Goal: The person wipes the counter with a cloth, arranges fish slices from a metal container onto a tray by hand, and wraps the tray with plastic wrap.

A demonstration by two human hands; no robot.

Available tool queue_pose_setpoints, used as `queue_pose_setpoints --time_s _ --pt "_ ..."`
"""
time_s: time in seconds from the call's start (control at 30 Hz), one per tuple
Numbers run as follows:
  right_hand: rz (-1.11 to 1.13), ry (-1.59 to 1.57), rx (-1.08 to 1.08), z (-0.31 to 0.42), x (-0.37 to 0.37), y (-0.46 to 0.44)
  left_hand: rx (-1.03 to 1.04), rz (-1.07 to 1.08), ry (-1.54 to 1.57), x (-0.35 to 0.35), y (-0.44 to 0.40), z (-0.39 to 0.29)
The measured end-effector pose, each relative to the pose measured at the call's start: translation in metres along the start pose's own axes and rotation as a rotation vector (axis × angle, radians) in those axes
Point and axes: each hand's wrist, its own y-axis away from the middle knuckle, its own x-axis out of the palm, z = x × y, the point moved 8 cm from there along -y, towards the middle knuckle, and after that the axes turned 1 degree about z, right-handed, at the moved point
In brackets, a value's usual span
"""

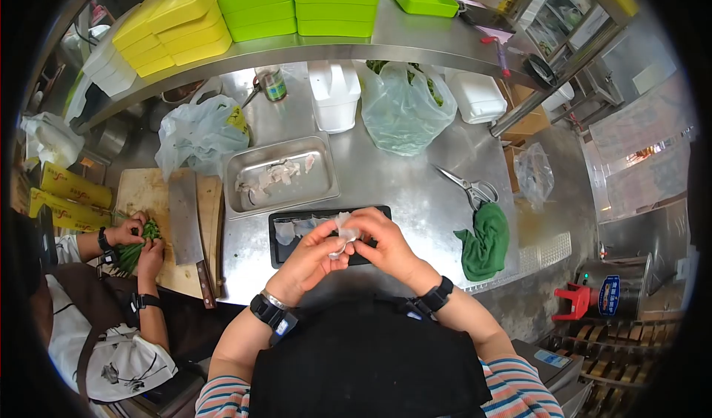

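My left hand and my right hand meet over a black tray, fingers pinched around a pale, translucent thin piece. The kind of piece is unclear, and the fingers partly cover it. More whitish thin pieces lie in the black tray, partly behind my hands. Just beyond it stands a shallow metal pan with several pale pinkish pieces inside.
At left, a co-worker's hands hold green stalks on a cutting board, beside a cleaver. Scissors and a green cloth lie right. Plastic bags and a white container stand behind, under a shelf.
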Motion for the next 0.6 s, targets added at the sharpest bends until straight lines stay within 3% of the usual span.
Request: queue_pose_setpoints --time_s 0.07,0.17,0.2,0.23,0.27,0.33,0.5,0.57,0.6 --pt "-0.051 0.315 -0.192 0.015 0.0 0.004 -0.023 0.026 0.022 0.0 0.003 0.005" --pt "-0.05 0.397 -0.1 0.008 -0.002 0.007 -0.053 -0.005 -0.048 -0.007 0.008 0.01" --pt "-0.028 0.463 -0.089 0.002 -0.002 0.009 -0.044 -0.09 -0.224 -0.014 0.008 0.009" --pt "-0.056 0.257 0.042 -0.02 -0.006 0.011 -0.035 -0.174 -0.4 -0.021 0.008 0.007" --pt "-0.054 0.257 0.044 -0.026 -0.007 0.012 -0.036 -0.175 -0.397 -0.023 0.007 0.009" --pt "0.019 -0.015 0.311 -0.059 -0.003 0.018 0.004 -0.208 -0.54 -0.028 0.006 0.008" --pt "0.039 0.025 0.312 -0.083 -0.001 0.023 0.061 -0.231 -0.675 -0.042 0.002 0.016" --pt "0.07 -0.197 0.34 -0.088 0.004 0.027 0.063 -0.241 -0.739 -0.043 0.004 0.019" --pt "0.07 -0.197 0.341 -0.094 0.006 0.031 0.074 -0.198 -0.917 -0.033 0.007 0.017"
